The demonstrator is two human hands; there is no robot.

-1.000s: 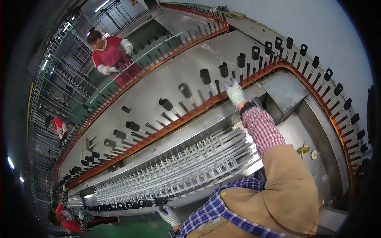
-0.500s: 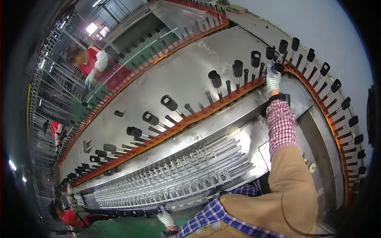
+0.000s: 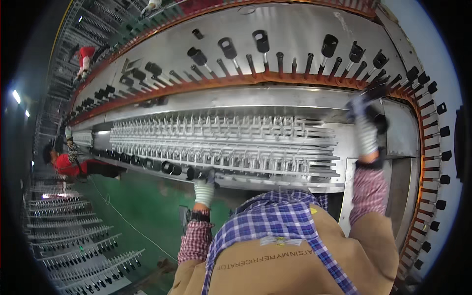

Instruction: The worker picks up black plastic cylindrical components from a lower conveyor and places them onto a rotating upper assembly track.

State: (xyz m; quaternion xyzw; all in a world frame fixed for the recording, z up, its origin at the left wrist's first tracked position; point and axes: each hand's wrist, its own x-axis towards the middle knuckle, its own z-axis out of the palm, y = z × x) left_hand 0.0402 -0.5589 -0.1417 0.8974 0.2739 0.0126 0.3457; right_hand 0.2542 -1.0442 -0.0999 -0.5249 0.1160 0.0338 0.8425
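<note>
1 aproned wearer (image 3: pixel 280 255), 2 gloved hands (image 3: pixel 204 191)

The black tubular pieces (image 3: pixel 329 45) look smooth and satiny, on shiny metal stems (image 3: pixel 236 64). The racks (image 3: pixel 221 142) are bright bare metal; the deck (image 3: pixel 300 49) is grey sheet metal, faintly scuffed. The gloves (image 3: pixel 203 193) appear ribbed knit, the apron (image 3: pixel 265 214) matt woven cloth, the floor (image 3: pixel 142 211) smooth.

Orange track (image 3: pixel 275 77) and stacked metal racks (image 3: pixel 221 143) show a factory
</note>
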